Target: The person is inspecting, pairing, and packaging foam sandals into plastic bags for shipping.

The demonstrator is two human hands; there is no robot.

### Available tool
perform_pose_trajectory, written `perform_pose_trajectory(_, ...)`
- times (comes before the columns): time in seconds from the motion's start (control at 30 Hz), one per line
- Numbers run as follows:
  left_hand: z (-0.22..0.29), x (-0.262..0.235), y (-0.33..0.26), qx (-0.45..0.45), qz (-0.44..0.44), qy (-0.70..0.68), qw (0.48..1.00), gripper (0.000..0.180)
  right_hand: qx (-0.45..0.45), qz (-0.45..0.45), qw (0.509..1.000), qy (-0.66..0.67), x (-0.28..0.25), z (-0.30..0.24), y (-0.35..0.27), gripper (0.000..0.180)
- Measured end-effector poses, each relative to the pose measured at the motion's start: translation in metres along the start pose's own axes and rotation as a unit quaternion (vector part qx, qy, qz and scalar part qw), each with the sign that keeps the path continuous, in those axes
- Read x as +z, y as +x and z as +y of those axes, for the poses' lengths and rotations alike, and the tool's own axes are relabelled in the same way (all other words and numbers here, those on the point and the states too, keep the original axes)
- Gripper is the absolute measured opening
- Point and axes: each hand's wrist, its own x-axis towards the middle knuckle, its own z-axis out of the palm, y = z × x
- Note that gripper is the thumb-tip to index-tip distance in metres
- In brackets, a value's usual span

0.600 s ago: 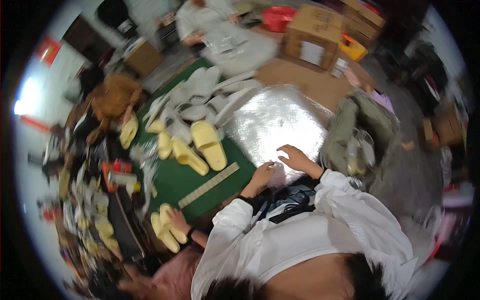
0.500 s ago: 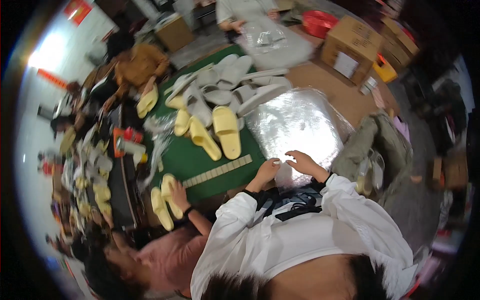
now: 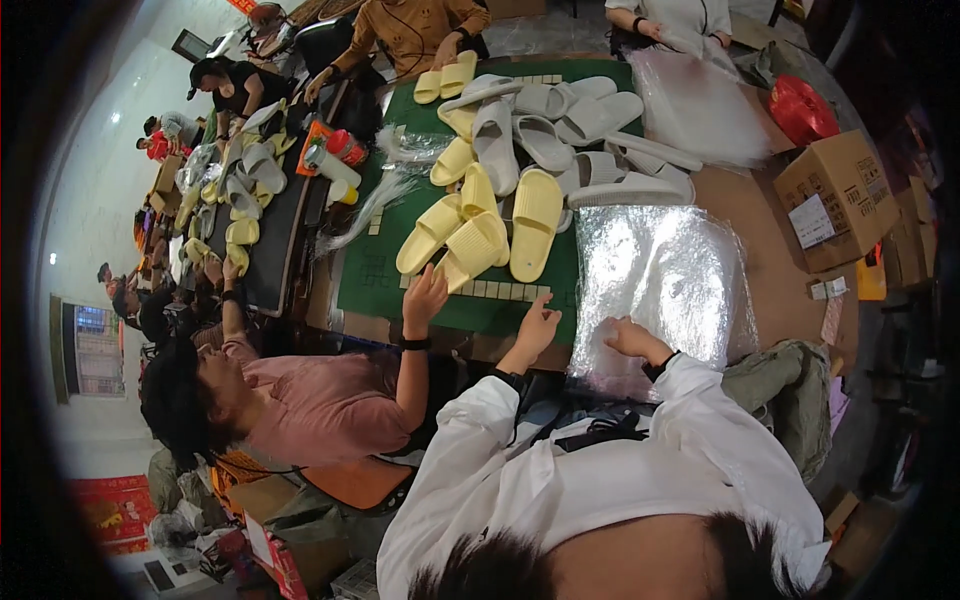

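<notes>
In front of me a stack of shiny clear plastic bags (image 3: 650,265) lies on the table. My left hand (image 3: 536,328) is raised beside its left edge, fingers apart and nothing in them. Over the near part of the stack, my right hand (image 3: 634,340) has its fingers curled together; whether a bag's edge is pinched in them is hidden. Left of the bags, yellow slippers (image 3: 537,225) and a heap of grey slippers (image 3: 540,140) sit on the green mat (image 3: 385,285). A co-worker's hand (image 3: 425,298) is at the nearest yellow slipper.
A cardboard box (image 3: 838,200) and a red plastic bag (image 3: 803,110) stand at the right. Across the table a person in white handles clear plastic (image 3: 700,105). To the left are a clear bottle (image 3: 333,165), a red-lidded jar (image 3: 347,147) and a dark table (image 3: 285,235) with more slippers.
The view has swung left. The co-worker's yellow slippers have gone from the mat's near-left corner to the other yellow ones. My right hand's fingers, spread before, are now curled in.
</notes>
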Motion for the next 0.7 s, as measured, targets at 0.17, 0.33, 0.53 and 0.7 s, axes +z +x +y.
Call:
perform_pose_trajectory(0.17, -0.010, -0.028, 0.024, 0.028, 0.185, -0.105, 0.977, 0.050, 0.020, -0.031, 0.999, 0.010, -0.004, -0.011, 0.000, 0.066)
perform_pose_trajectory(0.33, -0.003, -0.090, 0.072, -0.004, 0.463, 0.052, 0.885, 0.063, -0.006, -0.014, 1.000, -0.008, 0.001, -0.008, 0.003, 0.061)
perform_pose_trajectory(0.53, -0.019, -0.141, 0.135, 0.015, 0.340, -0.233, 0.911, 0.079, 0.091, 0.089, 0.992, -0.004, 0.025, -0.020, -0.002, 0.067)
perform_pose_trajectory(0.7, -0.004, -0.152, 0.170, 0.044, 0.254, -0.395, 0.882, 0.071, 0.179, 0.139, 0.974, -0.023, 0.035, -0.018, -0.015, 0.066)
